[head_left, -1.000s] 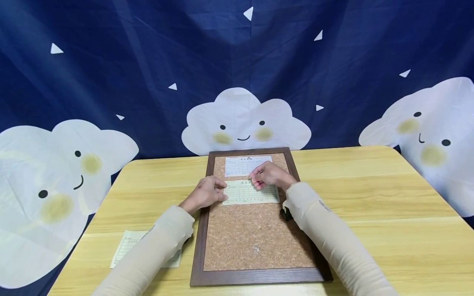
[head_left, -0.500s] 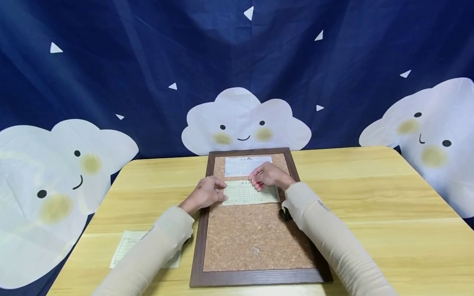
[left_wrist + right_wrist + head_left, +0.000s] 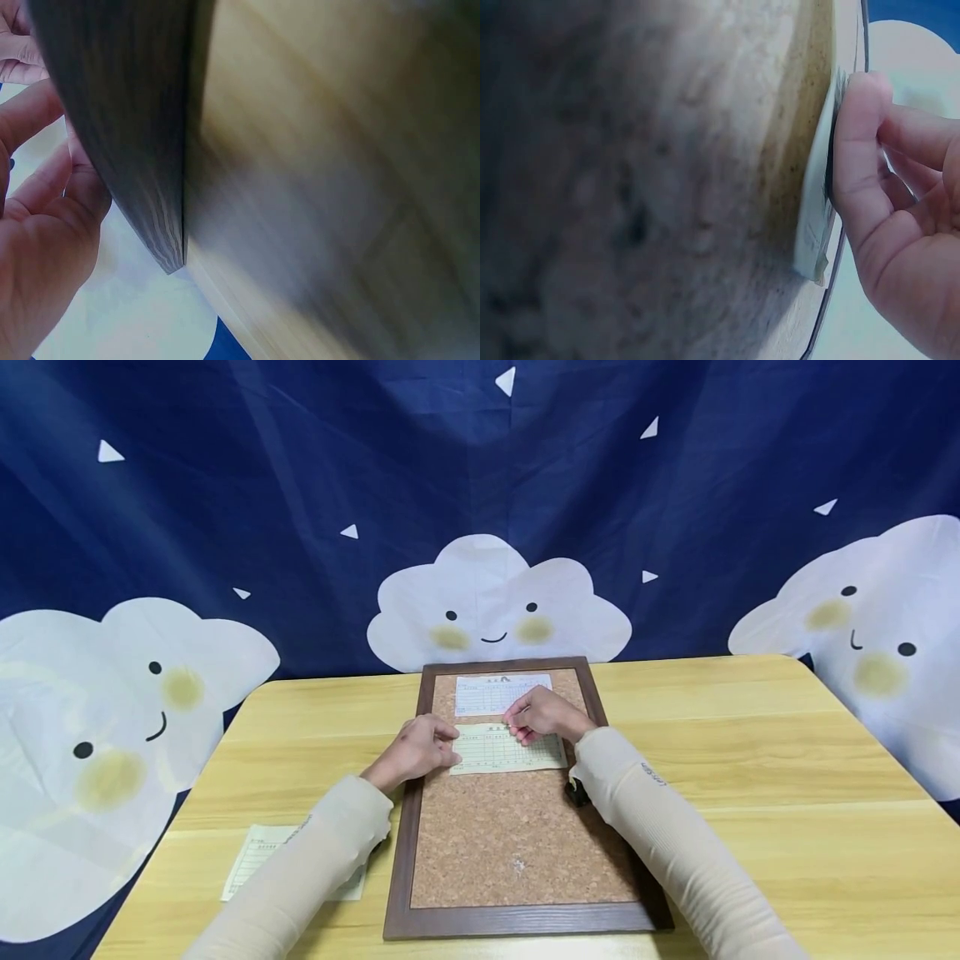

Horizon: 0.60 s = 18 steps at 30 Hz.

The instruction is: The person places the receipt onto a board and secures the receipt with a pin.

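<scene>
A pale green printed form [image 3: 487,752] lies across the framed corkboard [image 3: 480,835], below a white form [image 3: 480,696] with a small pin near its top edge. My left hand [image 3: 416,750] rests at the green form's left edge, thumb and fingers apart and touching the paper. At the form's top edge my right hand [image 3: 542,714] pinches a small pale pin, mostly hidden between thumb and index fingertips. In the right wrist view, the right hand [image 3: 900,202] is right against the form [image 3: 817,195], whose near corner curls off the cork.
Another pale green form [image 3: 258,856] lies on the wooden table [image 3: 750,777] at the left, partly under the left sleeve. A little clump of clear bits [image 3: 518,865] sits low on the cork. A blue cloth with clouds [image 3: 480,468] hangs behind the table.
Both hands keep nearly the same place on the green form. The whole scene shifts very slightly upward with the head camera.
</scene>
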Each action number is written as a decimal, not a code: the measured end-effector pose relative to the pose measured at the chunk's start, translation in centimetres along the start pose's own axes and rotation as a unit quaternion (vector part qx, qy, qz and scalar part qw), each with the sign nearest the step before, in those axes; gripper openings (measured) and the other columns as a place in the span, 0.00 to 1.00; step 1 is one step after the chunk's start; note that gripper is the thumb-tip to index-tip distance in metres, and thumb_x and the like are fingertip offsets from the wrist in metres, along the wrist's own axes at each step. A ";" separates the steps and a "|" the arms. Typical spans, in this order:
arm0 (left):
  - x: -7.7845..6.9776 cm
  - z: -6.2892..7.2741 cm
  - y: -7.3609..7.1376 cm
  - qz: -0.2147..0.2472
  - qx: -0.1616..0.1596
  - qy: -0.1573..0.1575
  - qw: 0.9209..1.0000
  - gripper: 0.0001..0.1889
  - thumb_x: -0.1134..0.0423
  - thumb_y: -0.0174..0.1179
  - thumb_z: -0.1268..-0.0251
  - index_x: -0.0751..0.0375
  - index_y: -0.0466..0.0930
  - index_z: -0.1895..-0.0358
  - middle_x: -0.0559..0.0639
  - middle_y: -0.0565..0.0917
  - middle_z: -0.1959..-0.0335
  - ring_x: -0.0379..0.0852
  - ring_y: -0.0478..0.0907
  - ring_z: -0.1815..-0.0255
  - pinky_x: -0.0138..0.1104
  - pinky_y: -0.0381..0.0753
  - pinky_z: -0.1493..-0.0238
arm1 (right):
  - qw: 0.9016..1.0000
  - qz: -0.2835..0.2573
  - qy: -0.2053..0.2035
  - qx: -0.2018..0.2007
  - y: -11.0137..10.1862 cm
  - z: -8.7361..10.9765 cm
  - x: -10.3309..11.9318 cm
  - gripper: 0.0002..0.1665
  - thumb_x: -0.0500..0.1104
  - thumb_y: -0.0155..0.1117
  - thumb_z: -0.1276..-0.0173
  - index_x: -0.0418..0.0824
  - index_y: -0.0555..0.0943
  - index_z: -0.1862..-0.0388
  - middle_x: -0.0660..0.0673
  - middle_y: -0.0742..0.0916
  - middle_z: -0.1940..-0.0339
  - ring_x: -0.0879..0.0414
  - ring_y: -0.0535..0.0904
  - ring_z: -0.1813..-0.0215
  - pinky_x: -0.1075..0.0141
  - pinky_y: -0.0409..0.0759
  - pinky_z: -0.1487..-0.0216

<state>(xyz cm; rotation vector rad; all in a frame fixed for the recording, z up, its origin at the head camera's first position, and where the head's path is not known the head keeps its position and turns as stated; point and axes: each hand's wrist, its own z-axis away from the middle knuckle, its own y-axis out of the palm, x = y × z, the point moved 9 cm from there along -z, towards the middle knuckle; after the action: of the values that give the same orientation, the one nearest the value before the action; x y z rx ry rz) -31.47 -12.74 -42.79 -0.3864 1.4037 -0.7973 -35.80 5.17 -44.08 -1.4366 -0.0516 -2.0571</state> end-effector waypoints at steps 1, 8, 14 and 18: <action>0.0 0.0 0.0 0.000 0.000 -0.001 1.000 0.18 0.71 0.73 0.45 0.67 0.85 0.49 0.54 0.78 0.47 0.43 0.78 0.62 0.37 0.79 0.55 | 1.000 0.000 0.001 0.000 0.0 0.0 0.0 0.10 0.29 0.57 0.26 0.25 0.82 0.53 0.43 0.83 0.77 0.59 0.78 0.77 0.67 0.84 0.68; 0.0 0.0 0.0 -0.001 0.000 0.001 1.000 0.18 0.71 0.73 0.45 0.67 0.85 0.49 0.54 0.78 0.47 0.43 0.78 0.62 0.37 0.79 0.56 | 1.000 0.006 0.000 0.000 -0.1 0.0 0.1 0.10 0.29 0.56 0.26 0.25 0.82 0.53 0.44 0.83 0.77 0.59 0.78 0.77 0.67 0.83 0.69; -0.1 0.0 0.0 -0.004 -0.001 0.001 1.000 0.18 0.71 0.73 0.44 0.67 0.85 0.49 0.54 0.78 0.47 0.43 0.79 0.62 0.37 0.80 0.57 | 1.000 0.013 0.003 -0.002 0.0 0.0 0.1 0.10 0.30 0.57 0.25 0.26 0.83 0.52 0.44 0.83 0.78 0.60 0.78 0.78 0.68 0.83 0.70; -0.1 0.0 -0.1 -0.007 -0.002 0.005 1.000 0.18 0.71 0.73 0.44 0.67 0.85 0.49 0.54 0.78 0.47 0.43 0.79 0.62 0.37 0.80 0.56 | 1.000 0.018 0.007 -0.007 -0.1 0.0 0.0 0.10 0.30 0.57 0.25 0.26 0.83 0.53 0.44 0.84 0.77 0.59 0.79 0.77 0.67 0.83 0.69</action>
<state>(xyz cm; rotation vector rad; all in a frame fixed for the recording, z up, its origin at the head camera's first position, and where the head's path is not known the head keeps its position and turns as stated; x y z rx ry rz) -31.53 -12.74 -42.69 -0.3964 1.4133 -0.8099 -35.82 5.20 -44.02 -1.4209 -0.0041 -2.0428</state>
